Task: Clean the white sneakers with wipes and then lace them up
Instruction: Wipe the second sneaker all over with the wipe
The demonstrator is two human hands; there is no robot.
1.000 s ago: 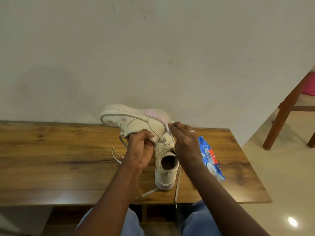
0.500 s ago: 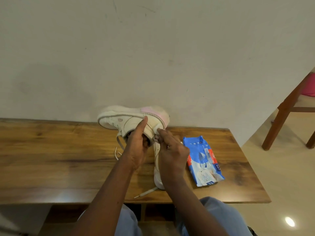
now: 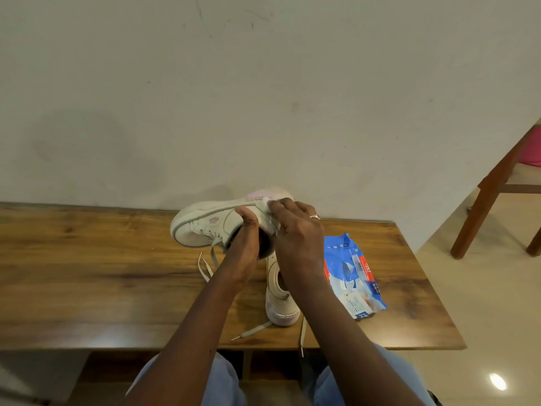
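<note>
Currently wiping, lacing not yet begun. Your left hand (image 3: 241,253) grips the tipped sneaker (image 3: 202,224) at the table's (image 3: 87,273) 12 o'clock. Thumb lies outside on the side panel, fingers tucked into the opening and hidden there. Likely a brace against the rubbing. Your right hand (image 3: 295,230) curls its fingers on a wipe (image 3: 268,202), pressed to the heel by the pink tab. Second sneaker (image 3: 278,306) stands at the first's 6 o'clock, heel toward you, loose laces (image 3: 251,332) trailing; parked for its turn, I judge. Wipes pack (image 3: 351,276) lies just beside at its 3 o'clock, handy for your right.
</note>
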